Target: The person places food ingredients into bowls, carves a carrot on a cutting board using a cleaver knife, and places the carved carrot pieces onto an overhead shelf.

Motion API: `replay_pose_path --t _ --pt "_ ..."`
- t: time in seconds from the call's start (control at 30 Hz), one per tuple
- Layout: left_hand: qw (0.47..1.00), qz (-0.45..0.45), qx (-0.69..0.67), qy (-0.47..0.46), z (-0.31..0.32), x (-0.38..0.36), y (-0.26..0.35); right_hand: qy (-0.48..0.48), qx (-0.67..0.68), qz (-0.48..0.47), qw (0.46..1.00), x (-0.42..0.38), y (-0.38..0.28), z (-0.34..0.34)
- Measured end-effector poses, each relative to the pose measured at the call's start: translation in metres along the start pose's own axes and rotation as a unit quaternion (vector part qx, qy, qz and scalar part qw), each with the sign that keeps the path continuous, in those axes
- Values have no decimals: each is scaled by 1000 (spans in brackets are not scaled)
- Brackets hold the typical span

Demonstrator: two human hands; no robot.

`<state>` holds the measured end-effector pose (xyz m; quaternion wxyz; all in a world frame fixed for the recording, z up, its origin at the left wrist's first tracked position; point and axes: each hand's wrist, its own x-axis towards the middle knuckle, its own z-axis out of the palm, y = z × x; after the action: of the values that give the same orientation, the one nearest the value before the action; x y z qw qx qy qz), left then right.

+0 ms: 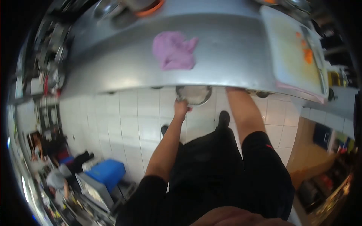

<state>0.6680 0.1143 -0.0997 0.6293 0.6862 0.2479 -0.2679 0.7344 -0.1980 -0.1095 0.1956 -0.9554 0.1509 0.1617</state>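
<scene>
My left hand [181, 106] is closed on the near rim of a round metal bowl [208, 99], held below the front edge of the steel counter [230, 52]. Something pale, which I cannot make out, fills the bowl. Its far side is hidden by the counter. My right forearm [245, 111] reaches in under the same edge, to the right of the bowl, and the hand itself is out of sight there. A crumpled pink cloth [174, 51] lies on the counter above the bowl, touched by neither hand.
At the counter's right lies a white cutting board [286, 49] with orange pieces [308, 55] and a knife [320, 69]. An orange-rimmed container [150, 9] stands at the back left. Behind me on the left are a blue box [107, 174] and another person [56, 180].
</scene>
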Motion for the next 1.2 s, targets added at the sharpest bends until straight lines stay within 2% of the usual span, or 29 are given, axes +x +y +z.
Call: replay_pose_path --t 0.07,0.2,0.23,0.27,0.3,0.37,0.43,0.47,0.53,0.57,0.63,0.7,0.83,0.87,0.93,0.97,1.03,1.1,1.13,1.17,1.2 --pt "999 -25 12 -20 3 -15 34 -40 32 -16 999 -6 -36 -12" --pt "999 -18 -9 -31 -2 -32 36 -96 144 -93 981 -66 -140 -12" --pt "999 16 -24 -28 -18 -40 28 -151 260 -130 945 -92 -158 -15" --pt "997 58 -38 -29 -33 -48 30 -94 216 -176 956 -112 -177 -10" --pt "998 60 -14 -26 -45 -63 40 -27 170 -219 960 -125 -191 -8" --pt "996 82 18 -41 -80 -85 42 -82 3 -218 973 -159 -234 -46" --pt "997 66 37 -15 -115 -128 61 1 16 -245 969 -181 -260 -21" --pt "997 69 42 -2 -135 -141 64 10 10 -253 967 -189 -272 -37" --pt "998 53 25 1 -176 -168 88 -35 132 -384 913 -216 -314 -85" --pt "999 28 15 -3 -195 -185 101 -41 131 -403 905 -219 -333 -108" --pt "999 41 -8 12 -226 -203 135 -137 54 -430 891 -215 -372 -153" --pt "997 71 -25 2 -249 -212 180 2 139 -443 886 -211 -407 -180" --pt "984 161 -61 34 -257 -188 268 -2 21 -490 871 -175 -470 -239" --pt "982 171 -72 43 -260 -170 286 -5 22 -492 870 -178 -475 -246" --pt "985 132 -110 28 -268 -115 314 189 192 -458 847 -179 -480 -248" --pt "978 157 -128 40 -269 -82 325 181 189 -456 851 -185 -474 -240" --pt "966 181 -173 61 -264 -30 341 119 292 -427 848 -216 -442 -213" --pt "935 213 -273 81 -251 -3 363 47 297 -404 864 -235 -402 -166" --pt "907 222 -344 99 -239 13 345 -21 287 -342 895 -241 -364 -113" --pt "909 200 -349 105 -227 -1 334 -78 276 -286 915 -247 -331 -73" --pt "896 264 -335 126 -214 -26 319 -98 269 -273 918 -251 -310 -53"
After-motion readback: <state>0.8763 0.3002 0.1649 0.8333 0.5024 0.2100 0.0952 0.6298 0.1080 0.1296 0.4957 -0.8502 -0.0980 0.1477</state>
